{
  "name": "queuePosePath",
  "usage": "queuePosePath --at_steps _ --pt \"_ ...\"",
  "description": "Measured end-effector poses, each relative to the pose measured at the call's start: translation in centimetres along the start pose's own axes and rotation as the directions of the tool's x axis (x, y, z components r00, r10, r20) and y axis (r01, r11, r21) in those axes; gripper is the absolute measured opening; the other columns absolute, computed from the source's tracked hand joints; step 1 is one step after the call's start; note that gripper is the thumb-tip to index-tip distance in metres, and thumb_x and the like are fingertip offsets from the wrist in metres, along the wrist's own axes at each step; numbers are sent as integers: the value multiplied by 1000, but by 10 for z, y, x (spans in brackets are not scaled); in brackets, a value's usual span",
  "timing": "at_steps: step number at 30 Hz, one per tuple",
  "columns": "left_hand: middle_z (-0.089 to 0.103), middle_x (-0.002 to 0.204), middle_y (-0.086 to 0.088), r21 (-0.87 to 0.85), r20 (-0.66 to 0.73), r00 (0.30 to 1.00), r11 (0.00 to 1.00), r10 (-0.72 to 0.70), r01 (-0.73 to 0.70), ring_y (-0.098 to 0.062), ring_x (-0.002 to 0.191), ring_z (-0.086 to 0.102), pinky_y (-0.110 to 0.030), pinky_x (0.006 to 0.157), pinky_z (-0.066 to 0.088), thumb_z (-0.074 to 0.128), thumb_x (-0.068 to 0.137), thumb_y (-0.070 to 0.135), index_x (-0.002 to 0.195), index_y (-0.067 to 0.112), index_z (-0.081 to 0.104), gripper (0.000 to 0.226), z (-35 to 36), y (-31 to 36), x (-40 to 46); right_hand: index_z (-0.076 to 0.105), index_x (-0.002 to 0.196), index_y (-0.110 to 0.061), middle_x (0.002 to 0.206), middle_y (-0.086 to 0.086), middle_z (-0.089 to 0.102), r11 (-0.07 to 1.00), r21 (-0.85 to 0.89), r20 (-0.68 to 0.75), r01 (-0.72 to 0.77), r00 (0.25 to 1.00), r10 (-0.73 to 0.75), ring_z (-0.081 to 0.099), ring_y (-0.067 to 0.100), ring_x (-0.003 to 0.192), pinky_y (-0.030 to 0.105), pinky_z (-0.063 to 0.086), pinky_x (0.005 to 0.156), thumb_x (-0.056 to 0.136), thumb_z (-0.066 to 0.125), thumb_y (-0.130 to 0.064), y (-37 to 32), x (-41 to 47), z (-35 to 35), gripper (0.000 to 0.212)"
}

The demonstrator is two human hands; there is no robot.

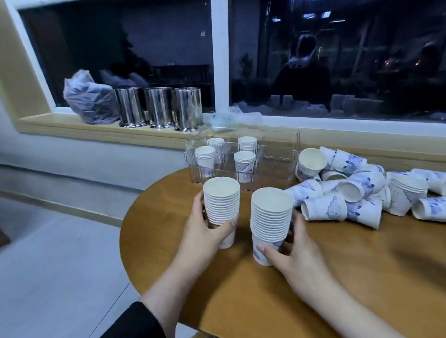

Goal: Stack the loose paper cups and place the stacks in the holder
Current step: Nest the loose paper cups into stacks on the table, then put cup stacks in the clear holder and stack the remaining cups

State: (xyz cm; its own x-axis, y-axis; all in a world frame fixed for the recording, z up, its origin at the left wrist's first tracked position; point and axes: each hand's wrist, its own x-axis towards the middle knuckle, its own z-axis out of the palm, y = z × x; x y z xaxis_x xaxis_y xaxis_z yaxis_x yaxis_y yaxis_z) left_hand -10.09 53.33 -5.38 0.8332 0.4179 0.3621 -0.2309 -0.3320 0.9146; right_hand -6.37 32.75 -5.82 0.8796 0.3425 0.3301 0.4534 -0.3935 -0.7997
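On the round wooden worktop (248,295), at its near-left portion, two tall stacks of nested paper cups stand side by side, apart, mouths up, long axes close to vertical. The left hand (207,236) grasps the left stack (221,202) low on its wall, thumb across the front and fingers (198,203) wrapped behind. The right hand (292,252) grasps the right stack (270,218) near its base, thumb at the front, remaining fingers curled round the far side. Whether either stack rests on the worktop or is lifted just clear cannot be told.

The clear holder (280,151) stands directly beyond both stacks, toward the window sill (100,123). Four shorter stacks (244,159) occupy its left part; its right part shows no cups. The left stack lies nearer the holder's front wall, close to it; the right stack lines up with the unoccupied side.

Judgement: the coming move is a lift and forward carry over the front wall, stack axis kept upright, then a lowering into the holder.

Loose cups (358,193) lie tumbled on their sides at the right of the worktop, so the task is only partly done.
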Motion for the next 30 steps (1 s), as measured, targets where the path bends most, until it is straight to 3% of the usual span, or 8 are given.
queuePosePath --at_steps 3,6,12,16,21,24,27,30 --pt "58 130 24 6 -26 1000 1000 0 0 9 117 56 -28 105 47 85 77 18 143 33 41 81 -26 -16 31 29 131 -42 113 -39 46 999 -21 21 24 999 -24 54 1 108 4 36 80 77 81 -29 -5 35 28 77" --pt "60 131 21 -4 -50 999 1000 -11 11 5 118 57 -32 106 47 84 77 23 144 33 41 80 -49 -37 62 32 135 -33 111 -37 45 999 -25 44 45 998 -44 49 -2 107 -2 32 76 79 80 -30 -7 74 57 74" --pt "61 134 18 -39 -88 995 998 -46 43 -4 124 57 -46 108 46 82 74 44 144 36 42 81 -67 -67 103 32 141 -23 133 -10 56 997 -9 84 71 994 -70 53 10 122 20 39 91 80 79 -30 -16 134 112 77" --pt "61 136 15 -155 -90 991 985 -94 79 -7 128 56 -46 110 43 85 70 44 142 33 46 82 -71 -76 106 30 136 -37 132 -25 50 997 28 135 66 988 -70 51 0 122 14 39 98 77 80 -39 -7 139 119 77" --pt "59 138 18 -110 -69 991 988 -114 106 -6 129 55 -45 111 43 86 72 43 143 37 43 83 -71 -75 106 21 149 -42 151 -17 38 997 -4 161 77 984 -75 46 5 132 35 52 100 65 65 -79 -3 138 86 101" --pt "60 136 17 -71 -57 992 991 -114 110 -7 127 57 -46 109 45 85 70 43 142 38 43 83 -69 -79 107 24 147 -44 141 -30 43 993 54 179 107 977 -115 48 -2 128 36 46 105 67 75 -64 -18 149 80 97" --pt "61 133 19 -29 -46 994 995 -99 98 -4 124 58 -44 107 47 85 72 39 140 39 42 81 -67 -82 107 21 147 -40 134 -35 43 989 68 186 130 973 -140 47 -11 123 11 36 103 72 84 -39 -29 154 92 98" --pt "62 131 20 -14 -54 994 996 -93 92 -3 122 59 -44 106 48 84 71 39 139 38 44 80 -67 -82 108 21 148 -31 137 -22 42 986 67 87 155 983 -160 37 -12 123 -7 23 91 71 86 -31 -36 156 107 101"
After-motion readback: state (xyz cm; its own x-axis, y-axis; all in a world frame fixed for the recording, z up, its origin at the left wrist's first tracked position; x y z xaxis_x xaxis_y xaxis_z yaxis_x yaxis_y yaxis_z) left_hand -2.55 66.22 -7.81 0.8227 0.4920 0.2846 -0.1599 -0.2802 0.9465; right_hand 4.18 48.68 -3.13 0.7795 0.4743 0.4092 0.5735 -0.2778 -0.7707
